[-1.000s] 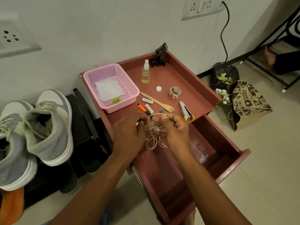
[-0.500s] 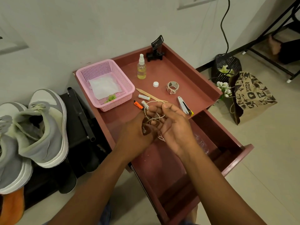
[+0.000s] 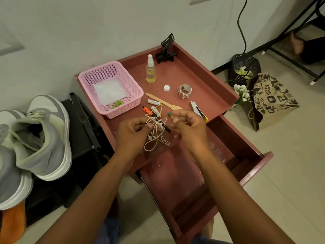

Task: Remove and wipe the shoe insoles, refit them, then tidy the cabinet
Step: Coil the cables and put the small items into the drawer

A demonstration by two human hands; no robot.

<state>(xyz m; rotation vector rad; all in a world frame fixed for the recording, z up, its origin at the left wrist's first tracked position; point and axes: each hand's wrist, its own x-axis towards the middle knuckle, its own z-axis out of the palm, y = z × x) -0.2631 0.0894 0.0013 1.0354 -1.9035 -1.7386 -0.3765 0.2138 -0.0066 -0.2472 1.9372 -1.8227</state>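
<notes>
Over the front edge of the red-brown cabinet top [image 3: 193, 76], my left hand [image 3: 132, 133] pinches a tangled white earphone cable [image 3: 155, 138], whose loops hang below my fingers. My right hand [image 3: 189, 127] hovers just right of the cable with fingers loosely curled; I cannot see whether it holds a strand. The open drawer [image 3: 255, 166] lies under my forearms. Two grey and white shoes [image 3: 44, 136] stand on a black rack at the left.
On the cabinet top sit a pink basket [image 3: 110, 88] with a white cloth, a spray bottle [image 3: 150, 71], a white cap [image 3: 166, 88], a tape roll [image 3: 184, 90], a wooden fork [image 3: 163, 103], batteries [image 3: 153, 102], a stapler [image 3: 197, 109] and a black phone holder [image 3: 166, 48]. A paper bag [image 3: 270, 101] stands on the floor.
My hands have drawn slightly apart; the right has come off the cable bundle, which now hangs from the left. The view shifted a little.
</notes>
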